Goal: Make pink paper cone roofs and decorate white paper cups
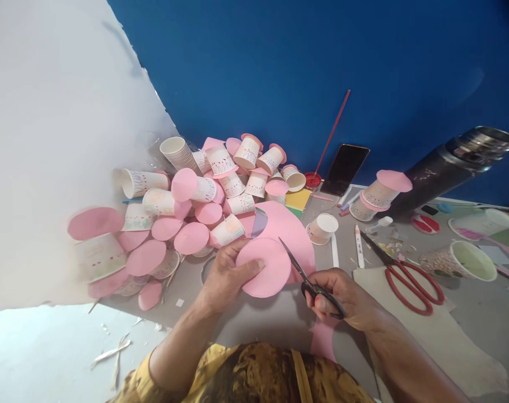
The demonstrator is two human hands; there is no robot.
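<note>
Between thumb and fingers, my left hand (229, 277) pinches a round pink paper disc (271, 274) by its left side. My right hand (342, 294) has its fingers in the handles of small black-handled scissors (298, 266), whose blades point up and left beside the disc's right edge. Behind the disc lies a larger pink paper sheet (294, 235) with a curved edge. A pink paper scrap (323, 338) lies below my right hand, near the table's front edge.
Decorated paper cups with pink discs (229, 187) are heaped at the left. Red-handled scissors (414, 285), a white marker (359, 246), a paper cup (322, 228), a leaning phone (345, 168) and a dark flask (439, 170) occupy the right side. A blue wall (300, 67) stands behind.
</note>
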